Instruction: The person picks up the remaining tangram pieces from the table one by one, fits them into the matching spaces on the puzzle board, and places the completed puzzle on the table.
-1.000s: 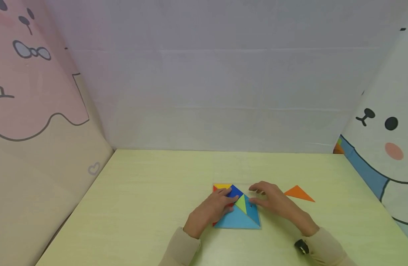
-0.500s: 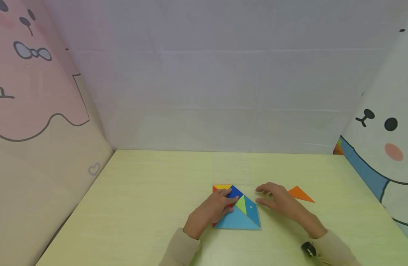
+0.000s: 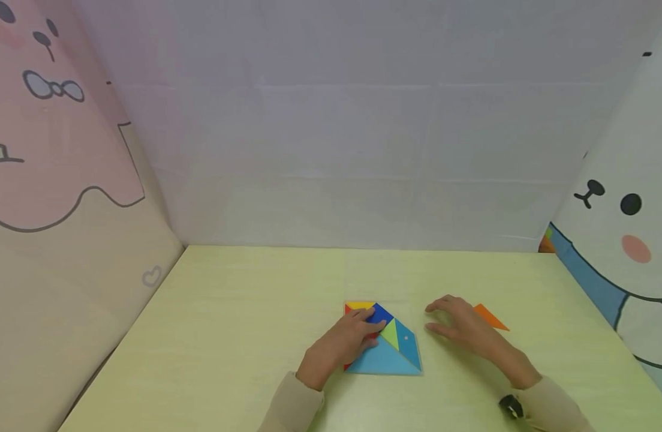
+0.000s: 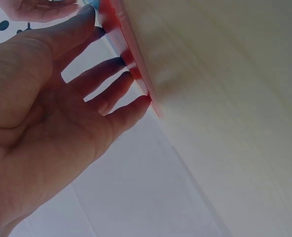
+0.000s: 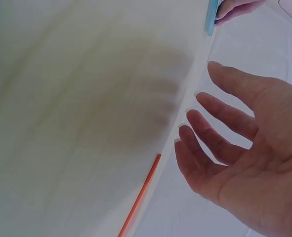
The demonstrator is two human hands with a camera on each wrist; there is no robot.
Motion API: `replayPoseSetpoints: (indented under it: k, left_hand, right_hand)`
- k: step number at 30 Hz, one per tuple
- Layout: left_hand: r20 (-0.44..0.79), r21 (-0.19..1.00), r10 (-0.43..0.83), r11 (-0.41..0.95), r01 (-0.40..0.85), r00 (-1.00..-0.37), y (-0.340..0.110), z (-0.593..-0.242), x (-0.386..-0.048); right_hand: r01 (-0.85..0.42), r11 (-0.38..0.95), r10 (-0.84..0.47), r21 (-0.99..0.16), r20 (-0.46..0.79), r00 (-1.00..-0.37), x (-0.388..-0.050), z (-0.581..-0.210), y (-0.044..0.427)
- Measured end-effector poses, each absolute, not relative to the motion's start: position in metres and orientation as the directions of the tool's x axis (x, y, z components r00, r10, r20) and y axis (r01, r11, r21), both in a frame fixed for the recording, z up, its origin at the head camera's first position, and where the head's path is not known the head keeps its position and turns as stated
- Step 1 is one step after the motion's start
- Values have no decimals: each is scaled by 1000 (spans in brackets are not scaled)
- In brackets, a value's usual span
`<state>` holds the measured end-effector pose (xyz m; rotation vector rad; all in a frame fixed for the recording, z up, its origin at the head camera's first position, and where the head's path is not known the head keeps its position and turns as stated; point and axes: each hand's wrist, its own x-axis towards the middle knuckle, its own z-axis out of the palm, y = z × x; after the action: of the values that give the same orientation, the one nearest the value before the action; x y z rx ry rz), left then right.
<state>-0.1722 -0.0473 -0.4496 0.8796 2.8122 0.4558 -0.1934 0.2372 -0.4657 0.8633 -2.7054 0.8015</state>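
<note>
Tangram pieces lie fitted together on the table: a large light-blue triangle (image 3: 384, 359), a blue parallelogram-like piece (image 3: 408, 343) with a small pale dot, a lime triangle (image 3: 390, 333), a dark-blue piece (image 3: 382, 314), a yellow one (image 3: 359, 305) and red parts partly hidden. My left hand (image 3: 343, 339) rests on them, fingertips touching the dark-blue and red pieces; the left wrist view has its fingers on the red edge (image 4: 131, 61). To the right of the pieces, my right hand (image 3: 463, 324) hovers with loosely bent fingers and holds nothing. Behind it lies an orange triangle (image 3: 490, 317), partly covered.
The pale wooden table (image 3: 244, 312) meets a white back curtain (image 3: 331, 150). Side curtains with cartoon prints stand at left (image 3: 66, 180) and right (image 3: 628, 240). A black band (image 3: 511, 407) sits at my right wrist.
My right hand has moved away rightward from the blue piece, uncovering its pale dot and covering more of the orange triangle. The left hand has stayed on the pieces.
</note>
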Motion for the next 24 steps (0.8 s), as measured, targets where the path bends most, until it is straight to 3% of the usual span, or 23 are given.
replayPoseSetpoints:
  k: [14, 24]
  left_hand:
    - [-67, 340, 582, 777, 530, -810, -49, -451, -173]
    - [-67, 341, 585, 775, 532, -809, -49, -451, -172]
  right_hand:
    - [-584, 694, -469, -421, 351, -811, -193, -466, 256]
    - [-514, 752, -402, -414, 331, -854, -195, -469, 266]
